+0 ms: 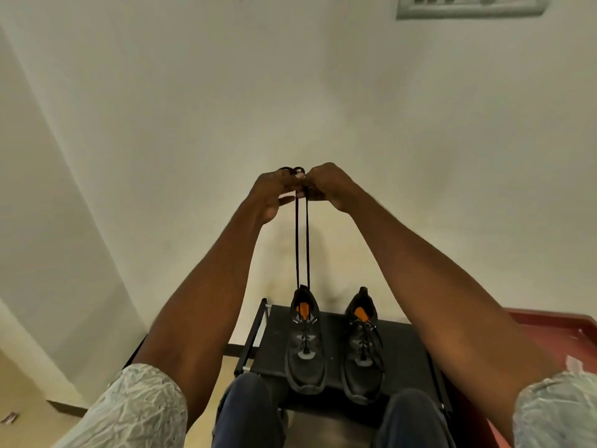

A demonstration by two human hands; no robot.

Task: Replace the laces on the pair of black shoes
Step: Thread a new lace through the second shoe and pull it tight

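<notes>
Two shoes are sitting side by side on a rack (403, 344), the left shoe (305, 344) beside the right shoe (363, 347), a wall (193, 108) standing behind.

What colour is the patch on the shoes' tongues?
Orange patch, seen in the head view.

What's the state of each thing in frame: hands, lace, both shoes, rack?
left hand: raised, pinching the lace ends.
right hand: raised, pinching the lace ends beside the left hand.
black lace: two strands pulled taut upward from the left shoe.
left shoe: on the rack, lace threaded, untied.
right shoe: on the rack, laced, lace lying loose, untouched.
black rack: upright, bearing both shoes.
</notes>
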